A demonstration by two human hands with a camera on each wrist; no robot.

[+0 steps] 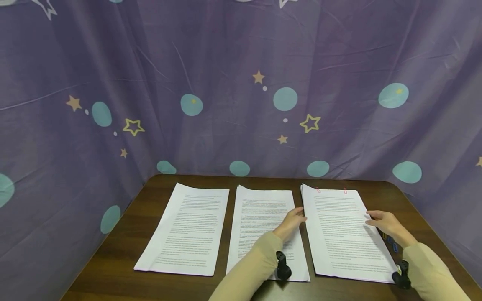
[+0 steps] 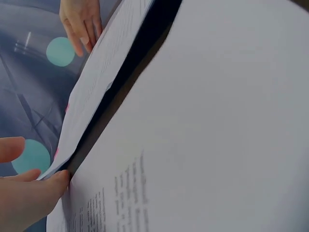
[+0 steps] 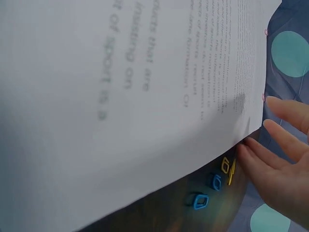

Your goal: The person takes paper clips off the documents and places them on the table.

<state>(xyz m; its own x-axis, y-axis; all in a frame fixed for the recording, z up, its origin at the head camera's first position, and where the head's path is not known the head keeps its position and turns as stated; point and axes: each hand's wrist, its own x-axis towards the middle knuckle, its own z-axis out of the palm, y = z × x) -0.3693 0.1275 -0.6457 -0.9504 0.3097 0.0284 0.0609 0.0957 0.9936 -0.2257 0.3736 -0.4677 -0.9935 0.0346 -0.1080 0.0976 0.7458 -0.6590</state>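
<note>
A stack of printed sheets (image 1: 346,234) lies on the right of the table, with two pink paper clips (image 1: 344,191) on its far edge. My left hand (image 1: 291,221) is at this stack's left edge, fingers extended, above the middle stack (image 1: 260,225). In the left wrist view, the left fingertips (image 2: 60,176) touch the lifted edge of the sheets. Along the right edge is my right hand (image 1: 389,225), its fingers fairly straight against the paper's side. Beside it, blue paper clips (image 3: 200,201) and yellow paper clips (image 3: 225,165) lie on the wood.
Another printed stack (image 1: 184,234) lies at the left of the dark wooden table (image 1: 113,259). A purple curtain (image 1: 226,62) with stars and teal spots hangs behind the table and along its sides.
</note>
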